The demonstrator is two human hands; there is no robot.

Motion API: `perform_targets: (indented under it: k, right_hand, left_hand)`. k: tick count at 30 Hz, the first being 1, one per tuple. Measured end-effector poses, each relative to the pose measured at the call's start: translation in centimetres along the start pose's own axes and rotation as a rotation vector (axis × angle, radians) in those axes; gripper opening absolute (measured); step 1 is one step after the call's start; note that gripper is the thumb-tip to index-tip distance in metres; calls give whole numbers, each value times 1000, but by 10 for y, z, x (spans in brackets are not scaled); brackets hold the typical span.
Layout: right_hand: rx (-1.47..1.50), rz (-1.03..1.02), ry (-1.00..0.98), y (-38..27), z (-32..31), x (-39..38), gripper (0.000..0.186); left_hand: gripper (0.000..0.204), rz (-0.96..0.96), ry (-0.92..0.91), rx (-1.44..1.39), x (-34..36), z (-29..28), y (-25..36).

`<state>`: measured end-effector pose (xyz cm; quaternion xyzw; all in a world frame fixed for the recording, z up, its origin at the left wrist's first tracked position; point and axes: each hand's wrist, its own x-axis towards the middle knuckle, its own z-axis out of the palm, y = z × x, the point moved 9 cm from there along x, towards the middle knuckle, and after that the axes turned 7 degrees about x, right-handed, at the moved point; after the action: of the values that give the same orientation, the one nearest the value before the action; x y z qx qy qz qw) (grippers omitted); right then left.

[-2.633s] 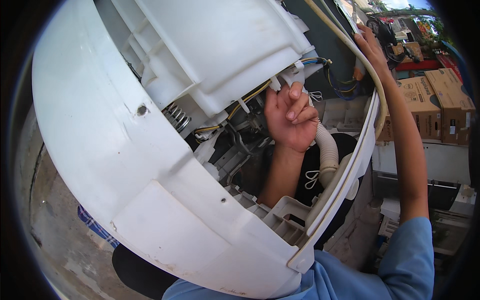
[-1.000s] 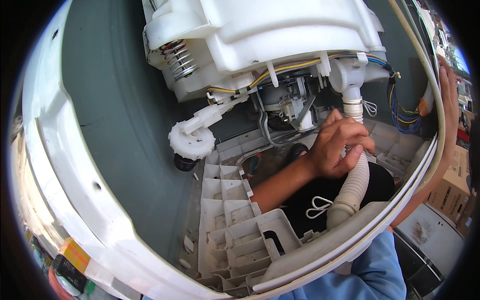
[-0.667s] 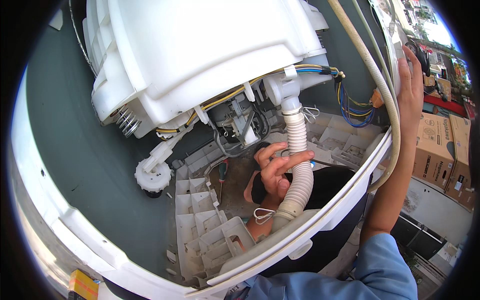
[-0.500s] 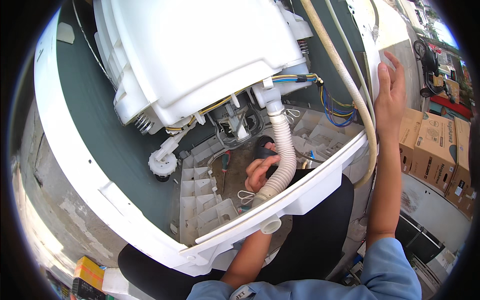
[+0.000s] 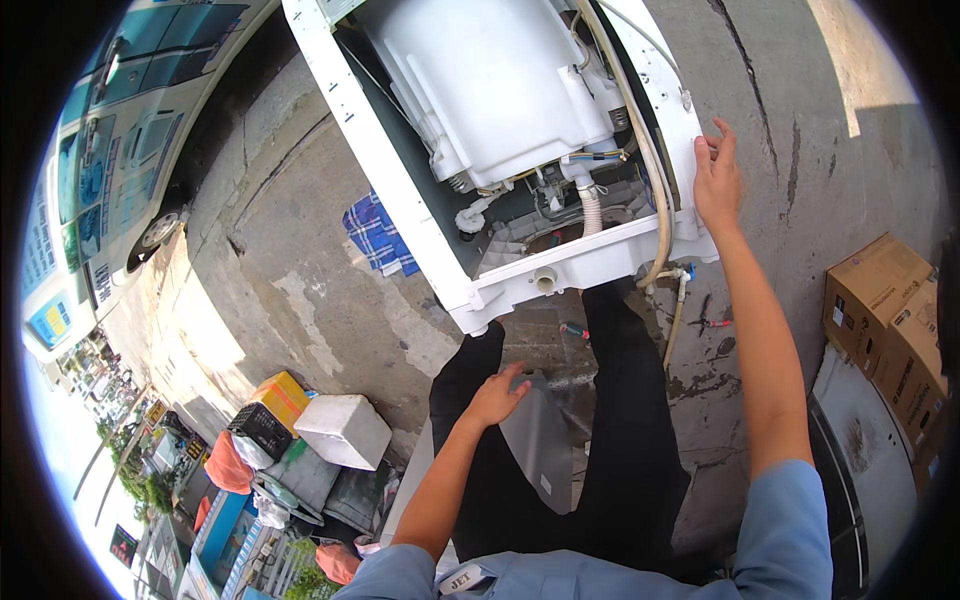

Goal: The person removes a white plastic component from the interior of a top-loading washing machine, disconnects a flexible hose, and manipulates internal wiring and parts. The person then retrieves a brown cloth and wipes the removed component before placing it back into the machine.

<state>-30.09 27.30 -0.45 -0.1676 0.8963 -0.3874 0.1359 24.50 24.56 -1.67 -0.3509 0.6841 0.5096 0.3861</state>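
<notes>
A washing machine's white cabinet (image 5: pixel 372 178) lies in front of me with one end open, showing the white tub (image 5: pixel 490 95). A ribbed drain hose (image 5: pixel 591 212) runs from under the tub to the white base frame (image 5: pixel 600 249). My right hand (image 5: pixel 718 178) rests against the cabinet's right edge, fingers stretched out. Between my knees hovers my left hand (image 5: pixel 495 397), empty with its fingers apart. Just beside it is a grey panel (image 5: pixel 535 430), partly hidden by my leg; whether they touch I cannot tell.
A beige hose (image 5: pixel 655 180) runs along the cabinet's right side. Screwdrivers (image 5: pixel 575 330) and a valve with a blue part (image 5: pixel 685 272) lie on the concrete. Cardboard boxes (image 5: pixel 880 300) stand right; a white foam box (image 5: pixel 343 432) and a checked cloth (image 5: pixel 380 232) lie left. A van (image 5: pixel 120 150) is parked beyond.
My left hand has come out of the machine's base, away from a black part by the drain hose, back between my knees. My right hand stays at the cabinet edge. The view has pulled back.
</notes>
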Motion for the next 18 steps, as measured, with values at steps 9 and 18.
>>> perform_targets:
  k: [9, 18]
  right_hand:
    - [-115, 364, -412, -12, -238, -179, 40]
    - [-79, 1243, 467, -36, -431, -762, 28]
  left_hand:
    - [56, -362, 346, -426, -253, -225, -32]
    - [42, -129, -186, 163, -184, -225, -31]
